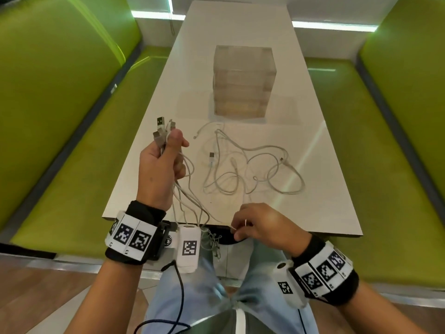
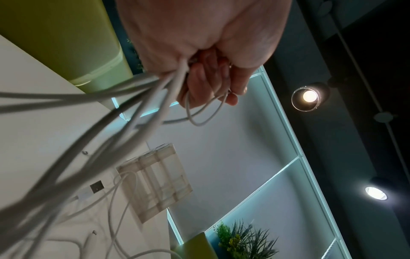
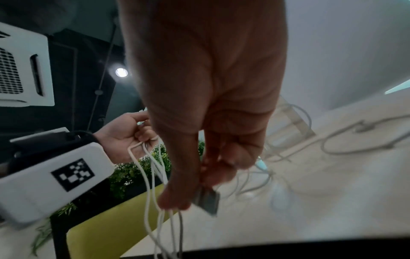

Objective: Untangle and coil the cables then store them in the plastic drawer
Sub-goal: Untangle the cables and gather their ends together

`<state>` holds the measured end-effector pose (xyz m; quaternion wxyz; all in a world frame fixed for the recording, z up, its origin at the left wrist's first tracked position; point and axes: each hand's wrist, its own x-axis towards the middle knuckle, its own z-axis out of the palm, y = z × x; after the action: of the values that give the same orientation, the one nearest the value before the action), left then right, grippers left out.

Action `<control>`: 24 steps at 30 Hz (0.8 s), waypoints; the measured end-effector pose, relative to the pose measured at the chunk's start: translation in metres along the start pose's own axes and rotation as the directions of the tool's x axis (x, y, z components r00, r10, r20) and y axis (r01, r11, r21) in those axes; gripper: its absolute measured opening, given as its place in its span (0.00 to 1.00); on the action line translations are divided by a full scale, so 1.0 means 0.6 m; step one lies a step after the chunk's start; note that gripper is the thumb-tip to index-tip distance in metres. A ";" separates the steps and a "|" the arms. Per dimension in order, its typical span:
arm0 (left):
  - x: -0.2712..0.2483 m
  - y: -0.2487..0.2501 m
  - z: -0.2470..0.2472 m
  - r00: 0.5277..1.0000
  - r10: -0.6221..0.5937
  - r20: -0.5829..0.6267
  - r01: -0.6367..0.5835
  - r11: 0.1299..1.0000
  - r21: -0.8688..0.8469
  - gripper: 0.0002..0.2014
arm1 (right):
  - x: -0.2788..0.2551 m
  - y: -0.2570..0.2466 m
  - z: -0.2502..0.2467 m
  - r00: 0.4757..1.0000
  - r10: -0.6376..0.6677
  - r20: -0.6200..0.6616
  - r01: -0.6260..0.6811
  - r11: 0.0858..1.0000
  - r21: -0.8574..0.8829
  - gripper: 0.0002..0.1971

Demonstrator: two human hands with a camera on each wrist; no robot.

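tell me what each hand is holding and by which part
Left hand grips a bundle of white USB cables just below their plugs. Right hand pinches one cable's plug end.

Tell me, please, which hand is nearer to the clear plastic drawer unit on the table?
Left. The left hand is raised above the table's left edge, short of the drawer unit. The right hand is back at the near edge.

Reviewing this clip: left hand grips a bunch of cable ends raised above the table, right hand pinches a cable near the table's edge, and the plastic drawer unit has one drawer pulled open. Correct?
Not quite. In the head view every drawer of the plastic drawer unit sits closed. The rest holds: the left hand grips the cable ends, and the right hand pinches a cable near the table edge.
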<state>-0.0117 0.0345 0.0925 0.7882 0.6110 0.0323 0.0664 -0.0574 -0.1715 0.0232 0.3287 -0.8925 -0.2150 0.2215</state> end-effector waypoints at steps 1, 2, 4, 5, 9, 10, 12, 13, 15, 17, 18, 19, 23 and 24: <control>-0.001 -0.001 0.002 1.000 -0.006 0.003 0.006 1.000 -0.001 0.14 | 0.001 0.001 0.007 0.998 0.038 0.047 -0.039 0.999 0.019 0.09; -0.004 -0.002 0.004 1.000 -0.015 0.015 0.015 1.000 -0.002 0.14 | 0.003 0.002 0.014 0.993 0.084 0.083 -0.087 0.995 0.039 0.12; -0.008 -0.007 0.007 0.997 -0.032 0.065 0.032 0.999 0.002 0.14 | 0.007 0.007 0.020 0.977 0.170 0.130 -0.176 0.984 0.038 0.19; -0.011 -0.009 0.008 0.994 -0.041 0.097 0.040 0.999 0.015 0.14 | 0.009 0.009 0.016 0.973 0.197 0.120 -0.202 0.979 0.032 0.21; -0.019 -0.023 0.013 0.970 -0.105 0.221 0.086 0.992 0.093 0.14 | 0.017 -0.017 -0.023 0.981 0.141 -0.132 -0.096 0.949 0.299 0.19; -0.022 -0.028 0.016 0.959 -0.119 0.258 0.094 0.990 0.109 0.14 | 0.021 -0.029 -0.033 0.973 0.110 -0.203 -0.027 0.929 0.370 0.21; -0.028 -0.036 0.023 0.935 -0.140 0.326 0.092 0.983 0.158 0.12 | 0.032 -0.052 -0.049 0.951 0.054 -0.305 0.095 0.887 0.452 0.21; -0.030 -0.040 0.026 0.928 -0.147 0.343 0.088 0.979 0.182 0.12 | 0.036 -0.061 -0.052 0.941 0.025 -0.338 0.147 0.869 0.472 0.17; -0.031 -0.046 0.026 0.932 -0.153 0.328 0.092 0.977 0.194 0.16 | 0.038 -0.068 -0.054 0.928 0.001 -0.373 0.186 0.865 0.466 0.07; -0.024 -0.047 0.018 0.951 -0.148 0.273 0.110 0.982 0.151 0.23 | 0.034 -0.060 -0.045 0.936 0.005 -0.352 0.167 0.873 0.459 0.06; -0.020 -0.045 0.011 0.959 -0.137 0.249 0.111 0.987 0.114 0.23 | 0.029 -0.054 -0.039 0.947 0.007 -0.320 0.147 0.879 0.453 0.06; -0.016 -0.041 0.005 0.966 -0.122 0.228 0.108 0.991 0.073 0.20 | 0.025 -0.044 -0.032 0.962 0.010 -0.274 0.115 0.893 0.436 0.04; 0.003 -0.024 -0.010 0.986 -0.096 0.135 0.107 0.991 -0.078 0.11 | 0.011 0.004 -0.001 0.987 0.029 0.157 -0.033 0.999 0.027 0.07; 0.005 -0.023 -0.011 0.986 -0.096 0.134 0.109 0.990 -0.089 0.12 | 0.009 0.013 0.005 0.964 0.075 0.256 -0.059 0.996 -0.068 0.11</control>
<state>-0.0086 0.0378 0.0778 0.8194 0.5730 0.0093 -0.0125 -0.0530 -0.1726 0.0147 0.2635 -0.8722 -0.2323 0.3404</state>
